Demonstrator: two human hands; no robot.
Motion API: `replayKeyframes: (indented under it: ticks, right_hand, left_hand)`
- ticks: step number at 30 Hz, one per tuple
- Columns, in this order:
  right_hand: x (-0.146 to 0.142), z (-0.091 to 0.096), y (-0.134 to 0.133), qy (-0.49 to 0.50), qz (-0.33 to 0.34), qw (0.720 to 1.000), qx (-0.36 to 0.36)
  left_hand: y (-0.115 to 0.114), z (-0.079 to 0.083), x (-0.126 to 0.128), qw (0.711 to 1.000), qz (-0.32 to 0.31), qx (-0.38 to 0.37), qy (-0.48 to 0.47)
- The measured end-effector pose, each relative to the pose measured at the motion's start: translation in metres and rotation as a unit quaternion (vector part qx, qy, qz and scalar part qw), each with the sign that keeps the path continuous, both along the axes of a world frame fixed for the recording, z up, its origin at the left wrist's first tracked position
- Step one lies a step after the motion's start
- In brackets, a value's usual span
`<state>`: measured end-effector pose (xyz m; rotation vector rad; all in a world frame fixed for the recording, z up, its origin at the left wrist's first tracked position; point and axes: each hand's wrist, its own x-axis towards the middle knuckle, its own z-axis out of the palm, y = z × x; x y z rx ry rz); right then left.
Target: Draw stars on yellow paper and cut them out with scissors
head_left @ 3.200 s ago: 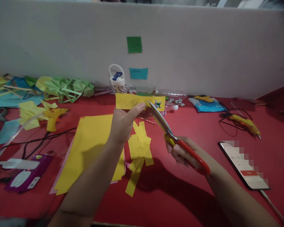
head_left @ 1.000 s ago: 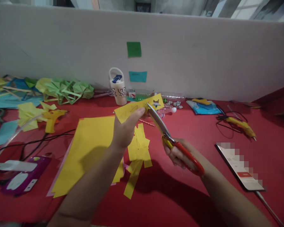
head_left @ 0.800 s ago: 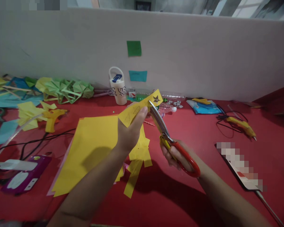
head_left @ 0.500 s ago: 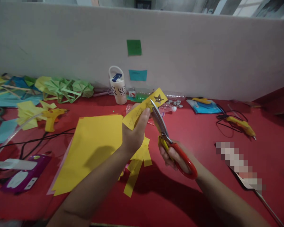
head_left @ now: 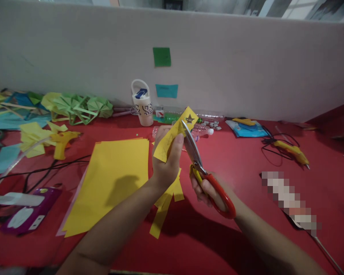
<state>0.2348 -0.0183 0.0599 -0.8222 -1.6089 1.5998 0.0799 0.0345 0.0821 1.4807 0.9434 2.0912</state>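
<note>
My left hand (head_left: 169, 160) pinches a strip of yellow paper (head_left: 164, 148) that has a star-shaped hole near its upper end and drawn outlines lower down. In my right hand (head_left: 203, 187) is a pair of scissors (head_left: 221, 193) with red and yellow handles. Their blade tips meet the strip just above my left thumb; the blades look nearly closed. Beneath my hands, cut yellow paper strips (head_left: 162, 217) lie beside a stack of yellow paper sheets (head_left: 117, 164).
Left are a yellow glue gun (head_left: 63, 143), a purple power strip (head_left: 31, 214) and folded green paper (head_left: 80, 107). A white tumbler (head_left: 143, 109) and plastic bottles (head_left: 202, 130) stand or lie by the partition (head_left: 88, 49). Another glue gun (head_left: 292, 151) rests right, near a blue packet (head_left: 248, 129).
The yellow strip has turned steeper, its lower end shifting right with my left hand. The scissors have moved slightly left and remain at the strip.
</note>
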Motion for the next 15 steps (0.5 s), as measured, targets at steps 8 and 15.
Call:
replayKeyframes:
  ticks: [8,15]
  right_hand:
    - [0.002,0.001,0.001,-0.018,-0.014,0.999,0.030]
    - [0.000,0.004,0.000,-0.023,-0.018,1.000,0.008]
  left_hand:
    - [-0.002,0.002,0.002,0.999,-0.004,-0.032,-0.009]
    - [-0.006,0.013,0.004,0.999,-0.020,-0.047,-0.010]
